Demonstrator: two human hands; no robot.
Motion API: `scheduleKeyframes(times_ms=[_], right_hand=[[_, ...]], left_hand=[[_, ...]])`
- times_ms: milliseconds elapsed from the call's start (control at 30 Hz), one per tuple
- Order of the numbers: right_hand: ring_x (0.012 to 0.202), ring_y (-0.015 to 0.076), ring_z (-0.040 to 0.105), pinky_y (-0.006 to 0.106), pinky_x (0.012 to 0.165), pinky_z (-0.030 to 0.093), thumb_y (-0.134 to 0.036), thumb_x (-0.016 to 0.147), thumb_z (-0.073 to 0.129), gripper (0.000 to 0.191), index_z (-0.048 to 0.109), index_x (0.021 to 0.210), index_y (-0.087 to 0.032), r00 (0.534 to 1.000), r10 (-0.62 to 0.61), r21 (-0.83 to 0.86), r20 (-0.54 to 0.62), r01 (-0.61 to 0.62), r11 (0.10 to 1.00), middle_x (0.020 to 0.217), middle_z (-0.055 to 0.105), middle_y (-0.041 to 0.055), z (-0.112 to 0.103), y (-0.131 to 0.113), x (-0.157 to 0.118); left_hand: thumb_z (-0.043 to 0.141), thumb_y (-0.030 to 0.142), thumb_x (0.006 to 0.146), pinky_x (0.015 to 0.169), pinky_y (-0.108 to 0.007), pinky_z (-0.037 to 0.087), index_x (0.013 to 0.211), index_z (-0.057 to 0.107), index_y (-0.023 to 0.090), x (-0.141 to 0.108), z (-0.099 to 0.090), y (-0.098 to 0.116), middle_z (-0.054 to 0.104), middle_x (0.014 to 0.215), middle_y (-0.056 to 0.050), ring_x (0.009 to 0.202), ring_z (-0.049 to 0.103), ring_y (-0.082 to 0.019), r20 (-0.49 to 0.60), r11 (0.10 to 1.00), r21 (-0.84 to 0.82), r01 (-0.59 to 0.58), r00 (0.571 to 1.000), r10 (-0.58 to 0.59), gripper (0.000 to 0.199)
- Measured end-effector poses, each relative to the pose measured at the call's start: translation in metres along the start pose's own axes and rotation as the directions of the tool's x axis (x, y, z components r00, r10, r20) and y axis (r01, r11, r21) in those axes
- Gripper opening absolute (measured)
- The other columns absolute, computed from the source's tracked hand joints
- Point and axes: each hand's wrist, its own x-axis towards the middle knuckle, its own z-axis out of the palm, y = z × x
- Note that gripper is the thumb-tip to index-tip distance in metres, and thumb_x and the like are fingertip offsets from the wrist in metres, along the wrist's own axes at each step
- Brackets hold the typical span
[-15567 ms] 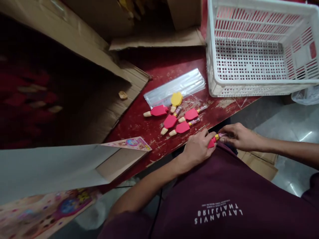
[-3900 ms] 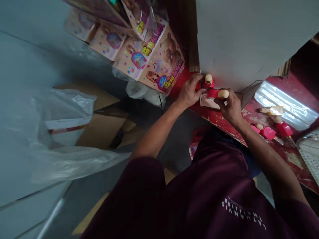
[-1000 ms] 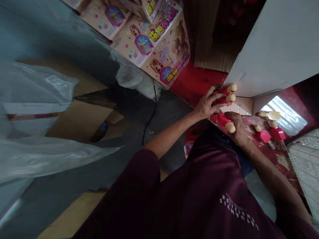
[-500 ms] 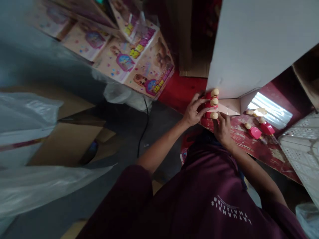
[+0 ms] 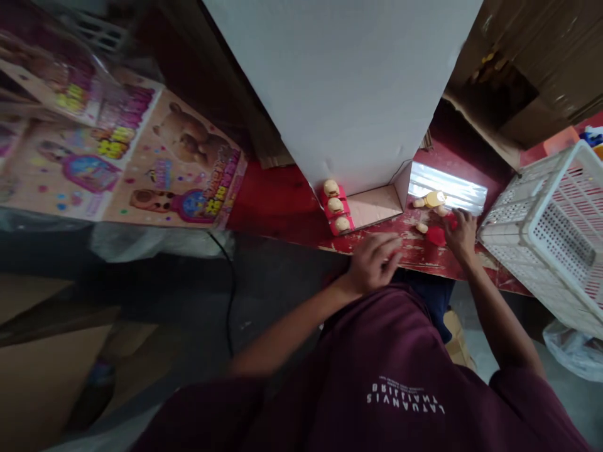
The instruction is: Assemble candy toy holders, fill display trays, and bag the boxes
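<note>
Across scuffed red counter (image 5: 287,213): reached right with right hand (image 5: 461,237) to red piece (image 5: 451,220), too blurred to tell if gripped; held left hand (image 5: 374,260) spread, empty, near; listed left, three red-and-tan pieces (image 5: 342,224) in white box (image 5: 348,81).

Reaches with right hand (image 5: 461,235) onto a red toy (image 5: 451,220), right of centre, beside a yellow toy (image 5: 434,199). Holds left hand (image 5: 374,260) empty (fingers loosely curled) below an open white box (image 5: 348,94) with three tan-topped toys (image 5: 335,205) at its left end. Shows a white basket (image 5: 527,238) at far right.
</note>
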Motion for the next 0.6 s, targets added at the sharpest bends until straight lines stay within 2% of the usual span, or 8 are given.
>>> scheduleKeyframes(times_ms=[67,167,233,300,367,467,533,600], right_hand=[[0.117,0.0375,0.057,0.060,0.106,0.044,-0.044,0.090,0.054,0.049,0.066,0.125,-0.012,0.991,0.067,-0.056,0.119,-0.060,0.997,0.128,0.066,0.0240,0.001,0.038,0.004],[0.109,0.0363,0.061,0.055,0.100,0.047,-0.044,0.090,0.051,0.048,0.065,0.121,-0.010,0.982,0.050,-0.005,0.183,-0.050,0.999,0.118,0.069,0.0252,0.010,0.061,-0.002],[0.101,0.0358,0.064,0.052,0.092,0.051,-0.050,0.089,0.052,0.051,0.064,0.118,-0.009,0.982,0.065,0.038,0.175,-0.073,0.997,0.112,0.071,0.0254,0.016,0.062,-0.010],[0.093,0.0351,0.065,0.049,0.083,0.053,-0.061,0.088,0.054,0.058,0.062,0.116,-0.011,0.976,0.113,0.098,0.187,-0.133,0.986,0.107,0.072,0.0239,0.020,0.063,-0.017],[0.092,0.0344,0.066,0.047,0.082,0.054,-0.069,0.087,0.054,0.063,0.062,0.115,-0.013,0.970,0.139,0.160,0.201,-0.173,0.972,0.105,0.073,0.0222,0.024,0.063,-0.022],[0.095,0.0347,0.066,0.050,0.087,0.053,-0.071,0.088,0.051,0.063,0.064,0.111,-0.014,0.976,0.116,0.218,0.182,-0.155,0.963,0.104,0.072,0.0225,0.028,0.061,-0.029],[0.097,0.0353,0.065,0.053,0.090,0.052,-0.069,0.088,0.052,0.060,0.063,0.109,-0.014,0.982,0.144,0.259,0.119,-0.171,0.951,0.106,0.071,0.0233,0.027,0.054,-0.036],[0.094,0.0333,0.064,0.052,0.090,0.051,-0.068,0.085,0.060,0.056,0.061,0.107,-0.017,0.973,0.229,0.353,0.037,-0.227,0.908,0.105,0.070,0.0206,0.022,0.045,-0.044]], left_hand=[[0.051,0.025,0.101,0.115,-0.043,0.048,0.138,0.059,0.015,0.023,0.052,0.009,0.065,0.138,-0.015,0.132,0.060,-0.025,0.268,0.999,-0.034,-0.005,0.963,0.014,0.039],[0.059,0.020,0.095,0.127,-0.057,0.029,0.152,0.050,0.009,0.057,0.124,0.003,0.044,0.161,-0.022,0.152,0.039,-0.037,0.601,0.990,0.082,-0.115,0.798,0.043,0.058],[0.054,0.013,0.096,0.125,-0.061,0.028,0.155,0.048,0.014,0.069,0.153,-0.004,0.040,0.164,-0.022,0.152,0.038,-0.037,0.707,0.978,0.114,-0.174,0.706,0.043,0.059],[0.047,0.010,0.099,0.123,-0.057,0.033,0.154,0.050,0.016,0.070,0.166,-0.008,0.047,0.160,-0.021,0.148,0.045,-0.034,0.743,0.971,0.110,-0.212,0.666,0.061,0.055],[0.046,0.016,0.102,0.118,-0.052,0.041,0.152,0.051,0.013,0.061,0.166,-0.006,0.051,0.155,-0.023,0.142,0.051,-0.033,0.743,0.967,0.102,-0.232,0.664,0.080,0.050],[0.051,0.030,0.104,0.113,-0.048,0.049,0.146,0.056,0.006,0.042,0.144,0.010,0.056,0.151,-0.026,0.135,0.059,-0.032,0.719,0.968,0.100,-0.228,0.689,0.088,0.049],[0.052,0.033,0.104,0.113,-0.044,0.051,0.141,0.060,0.005,0.035,0.114,0.023,0.063,0.143,-0.023,0.131,0.063,-0.029,0.675,0.976,0.075,-0.203,0.731,0.100,0.047],[0.053,0.034,0.105,0.110,-0.039,0.055,0.140,0.061,0.008,0.040,0.072,0.035,0.070,0.135,-0.018,0.127,0.066,-0.025,0.574,0.989,0.049,-0.138,0.815,0.085,0.045]])
